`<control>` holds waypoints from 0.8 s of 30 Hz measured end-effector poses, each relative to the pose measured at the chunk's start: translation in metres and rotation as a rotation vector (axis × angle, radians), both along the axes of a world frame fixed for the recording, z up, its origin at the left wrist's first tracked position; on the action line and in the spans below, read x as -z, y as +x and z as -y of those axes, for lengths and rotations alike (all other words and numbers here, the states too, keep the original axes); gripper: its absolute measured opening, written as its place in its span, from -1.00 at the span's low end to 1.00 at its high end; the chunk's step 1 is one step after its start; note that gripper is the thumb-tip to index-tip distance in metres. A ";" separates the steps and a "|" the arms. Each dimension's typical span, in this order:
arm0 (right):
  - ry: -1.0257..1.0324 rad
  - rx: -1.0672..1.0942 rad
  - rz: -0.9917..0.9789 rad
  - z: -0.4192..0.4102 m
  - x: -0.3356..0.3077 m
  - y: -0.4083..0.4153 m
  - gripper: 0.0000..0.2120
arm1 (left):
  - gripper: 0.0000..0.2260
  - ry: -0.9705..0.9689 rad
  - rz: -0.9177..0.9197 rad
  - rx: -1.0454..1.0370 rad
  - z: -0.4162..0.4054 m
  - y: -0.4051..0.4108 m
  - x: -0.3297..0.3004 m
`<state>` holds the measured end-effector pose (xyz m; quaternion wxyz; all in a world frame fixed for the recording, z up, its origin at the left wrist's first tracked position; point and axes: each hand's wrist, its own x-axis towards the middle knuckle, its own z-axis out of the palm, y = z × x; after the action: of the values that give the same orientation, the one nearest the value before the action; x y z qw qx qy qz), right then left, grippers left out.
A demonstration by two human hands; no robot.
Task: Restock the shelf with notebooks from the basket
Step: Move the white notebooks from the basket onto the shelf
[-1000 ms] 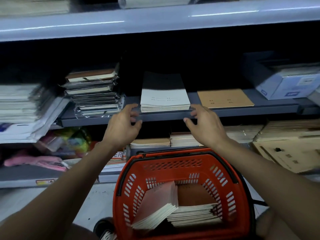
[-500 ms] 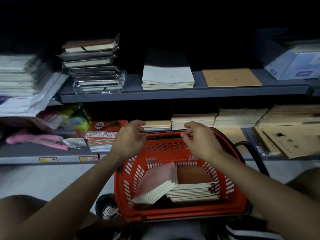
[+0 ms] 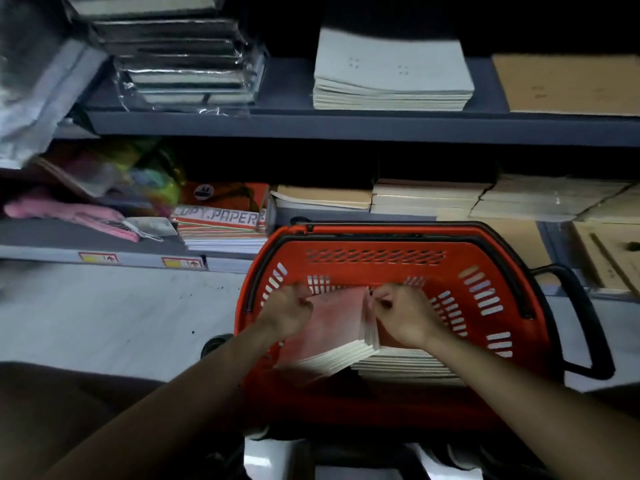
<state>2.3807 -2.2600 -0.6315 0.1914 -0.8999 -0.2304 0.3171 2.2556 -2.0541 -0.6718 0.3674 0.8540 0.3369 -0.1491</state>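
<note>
Both hands, left hand (image 3: pixel 289 311) & right hand (image 3: pixel 403 315), pinch the tilted notebook stack (image 3: pixel 332 336) inside red basket (image 3: pixel 377 237); lift evenly w/ edges squared.

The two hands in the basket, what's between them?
In the head view, the tilted stack of notebooks lies between the left hand and right hand, inside the red basket.

One red basket (image 3: pixel 485 244), two hands, perhaps two notebook stacks (image 3: pixel 332 334) inside.

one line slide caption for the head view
Both hands grip tilted notebooks inside the red basket below the shelf.
</note>
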 end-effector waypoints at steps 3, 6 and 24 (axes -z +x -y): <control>-0.060 -0.001 -0.090 -0.006 0.009 -0.004 -0.78 | -0.66 -0.108 -0.241 -0.011 0.004 -0.005 0.030; -0.023 0.091 -0.196 -0.014 0.024 -0.010 -0.62 | -0.57 -0.212 -0.394 -0.035 0.004 -0.012 0.061; -0.114 0.213 -0.258 -0.020 0.004 -0.019 -0.81 | -0.72 -0.025 -0.313 -0.402 0.013 0.005 0.027</control>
<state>2.3614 -2.2401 -0.6354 0.2007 -0.8805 -0.0889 0.4201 2.2601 -2.0670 -0.6988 0.3435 0.7318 0.5509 -0.2075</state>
